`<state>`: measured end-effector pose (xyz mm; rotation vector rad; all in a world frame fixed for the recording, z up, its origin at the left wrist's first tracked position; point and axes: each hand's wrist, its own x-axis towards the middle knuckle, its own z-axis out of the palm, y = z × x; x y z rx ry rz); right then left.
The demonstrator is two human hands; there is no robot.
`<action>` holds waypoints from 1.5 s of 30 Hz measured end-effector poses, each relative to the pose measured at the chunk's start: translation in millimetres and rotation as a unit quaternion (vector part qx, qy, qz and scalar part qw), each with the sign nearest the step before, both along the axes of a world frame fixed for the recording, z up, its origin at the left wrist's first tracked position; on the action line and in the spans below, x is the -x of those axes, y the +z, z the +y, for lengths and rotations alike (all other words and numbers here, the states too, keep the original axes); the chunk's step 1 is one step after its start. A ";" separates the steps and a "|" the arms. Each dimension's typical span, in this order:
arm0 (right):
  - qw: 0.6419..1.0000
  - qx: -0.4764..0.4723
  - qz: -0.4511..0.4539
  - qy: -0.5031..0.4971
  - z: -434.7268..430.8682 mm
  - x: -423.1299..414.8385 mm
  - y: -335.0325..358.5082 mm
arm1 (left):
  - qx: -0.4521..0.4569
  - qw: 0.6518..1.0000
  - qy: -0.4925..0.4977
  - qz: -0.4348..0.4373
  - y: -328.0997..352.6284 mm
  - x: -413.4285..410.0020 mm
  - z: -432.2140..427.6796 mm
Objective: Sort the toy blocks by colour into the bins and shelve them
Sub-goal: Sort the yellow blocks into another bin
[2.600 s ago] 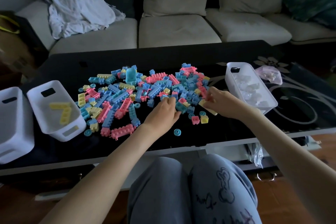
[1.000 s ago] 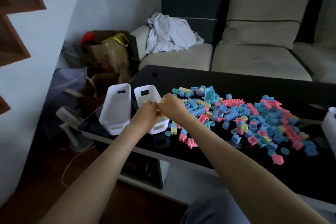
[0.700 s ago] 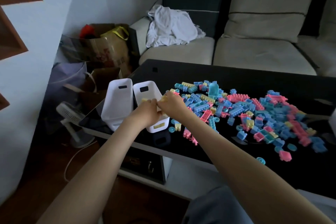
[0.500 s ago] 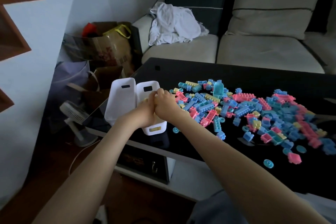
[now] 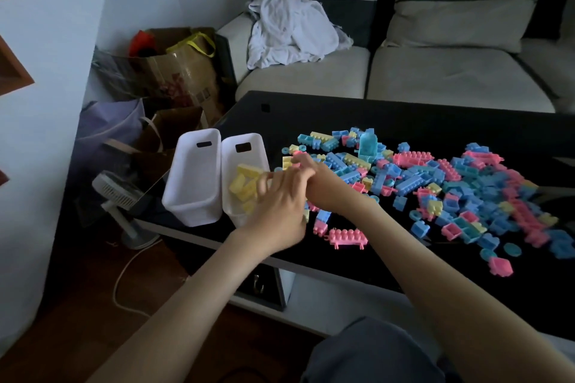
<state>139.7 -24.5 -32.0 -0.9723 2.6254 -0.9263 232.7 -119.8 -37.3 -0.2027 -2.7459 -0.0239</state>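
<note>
Two white bins stand side by side at the left end of the black table (image 5: 389, 112). The left bin (image 5: 193, 186) holds nothing; the right bin (image 5: 231, 158) holds several yellow blocks (image 5: 244, 185). My left hand (image 5: 277, 205) hovers over that bin's right rim, fingers spread and blurred, holding nothing. My right hand (image 5: 323, 186) lies just to its right, its fingers stretched toward the near-left edge of the mixed pile of pink, blue and yellow blocks (image 5: 435, 183). A long pink block (image 5: 347, 236) lies near the table's front edge.
A pale sofa (image 5: 451, 78) with a crumpled white cloth (image 5: 289, 31) stands behind the table. Bags (image 5: 177, 71) fill the corner, with a small fan (image 5: 121, 193) and a cord on the floor at the left. Wooden shelf edges (image 5: 15, 68) show on the left wall.
My view swung left from the pile to the bins. Both hands carried yellow blocks over the right bin; the blocks now lie inside it and my fingers have opened.
</note>
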 end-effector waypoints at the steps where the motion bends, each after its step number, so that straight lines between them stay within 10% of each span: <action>1: 1.000 -0.030 -0.008 0.003 6.1 2.7 -7.2 | 0.026 0.999 -0.018 0.005 -8.0 1.3 -0.3; 12: 0.989 -0.144 0.035 -0.014 30.6 10.5 -19.2 | 0.196 0.980 -0.012 0.043 -29.7 11.3 2.4; 38: 0.977 -0.195 0.069 -0.058 37.7 27.1 -22.0 | 0.116 0.991 -0.037 -0.054 -9.8 32.9 -2.9; 45: 0.987 -0.064 0.112 -0.092 36.4 25.8 -29.2 | 0.005 1.000 0.000 -0.020 -0.1 49.6 -2.1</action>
